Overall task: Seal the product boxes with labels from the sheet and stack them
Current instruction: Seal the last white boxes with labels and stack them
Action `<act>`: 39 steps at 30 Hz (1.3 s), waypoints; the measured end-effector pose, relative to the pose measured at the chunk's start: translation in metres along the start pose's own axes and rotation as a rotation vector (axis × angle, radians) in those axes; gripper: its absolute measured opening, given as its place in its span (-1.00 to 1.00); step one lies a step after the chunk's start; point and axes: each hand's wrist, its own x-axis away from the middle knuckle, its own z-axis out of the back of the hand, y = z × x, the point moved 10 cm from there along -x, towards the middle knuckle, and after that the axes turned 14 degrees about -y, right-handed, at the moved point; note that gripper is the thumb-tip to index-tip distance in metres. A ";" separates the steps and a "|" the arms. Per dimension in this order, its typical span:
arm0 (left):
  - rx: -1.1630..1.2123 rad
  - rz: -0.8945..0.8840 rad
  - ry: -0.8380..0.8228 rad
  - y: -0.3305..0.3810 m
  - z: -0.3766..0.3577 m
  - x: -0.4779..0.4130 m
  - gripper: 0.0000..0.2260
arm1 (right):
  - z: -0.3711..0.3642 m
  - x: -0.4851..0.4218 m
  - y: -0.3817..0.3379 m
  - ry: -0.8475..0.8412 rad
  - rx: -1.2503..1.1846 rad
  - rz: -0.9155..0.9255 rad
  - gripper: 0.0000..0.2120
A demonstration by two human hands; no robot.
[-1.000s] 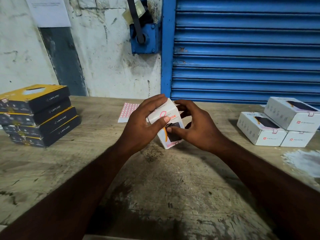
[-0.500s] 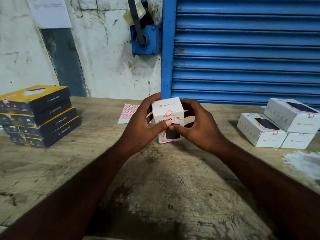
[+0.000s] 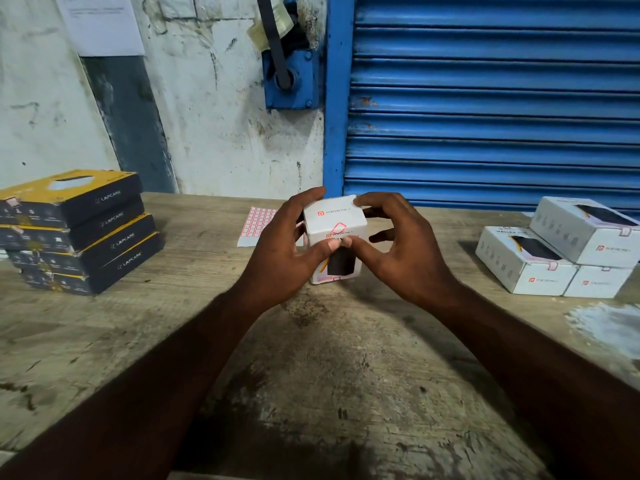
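A white product box (image 3: 334,220) with red print stands on end at the middle of the wooden table (image 3: 311,375). My left hand (image 3: 280,254) grips its left side, thumb pressed on the front face. My right hand (image 3: 405,251) holds the right side, its thumb meeting the left thumb on the front. A red-edged label (image 3: 338,227) lies across the box's top front edge. The label sheet (image 3: 256,226) lies flat behind my left hand, partly hidden. Three white boxes (image 3: 557,251) are stacked at the right.
A pile of several dark and yellow flat boxes (image 3: 76,233) stands at the table's left. A blue roller shutter (image 3: 485,98) and a stained wall (image 3: 207,116) close off the back. A pale patch (image 3: 609,327) marks the table's right edge.
The box has turned from a tilted pose to upright, its end face now facing me. Both thumbs have come together on the front face below the label.
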 end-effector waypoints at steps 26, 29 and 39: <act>0.028 -0.002 -0.007 0.000 0.002 0.000 -0.38 | -0.009 0.002 -0.016 -0.040 0.085 0.137 -0.80; 0.004 -0.007 -0.008 0.001 0.002 0.001 -0.37 | -0.010 0.002 -0.017 -0.051 0.094 0.135 -0.80; 0.034 -0.002 -0.006 -0.002 0.003 0.001 -0.36 | -0.008 0.002 -0.017 -0.034 0.076 0.105 -0.73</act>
